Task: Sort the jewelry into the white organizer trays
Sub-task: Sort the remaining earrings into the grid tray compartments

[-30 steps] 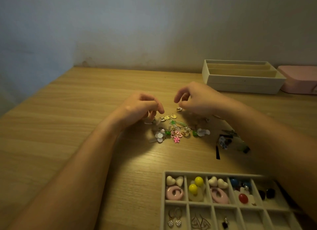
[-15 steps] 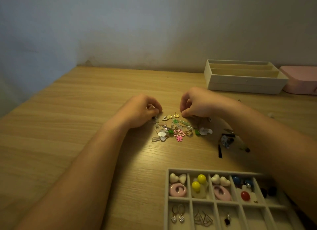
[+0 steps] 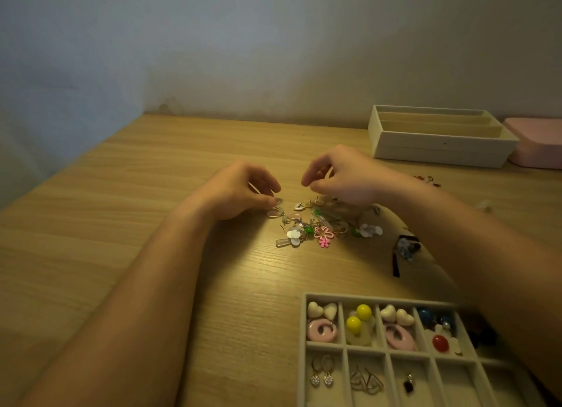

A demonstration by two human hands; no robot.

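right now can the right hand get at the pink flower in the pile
Probably yes: the pink flower lies uncovered at the near edge of the pile, close to the right hand, with nothing over it.

Table (image 3: 121, 224): wood, pale oak grain, lines running left to right beneath the fingers (image 3: 308, 177); far edge meets the wall (image 3: 273, 41) well beyond the fingers; left edge runs on a diagonal, well to the left of them; wall surface: plain, matt, grey-white beyond the fingers, shading to blue-grey further left; a faint scuff mark (image 3: 170, 105) sits at its base, beyond the fingers and to their left; lighting: dim and warm overall; one brighter patch (image 3: 273, 273) lies on the tabletop, just on the near side of the fingers.
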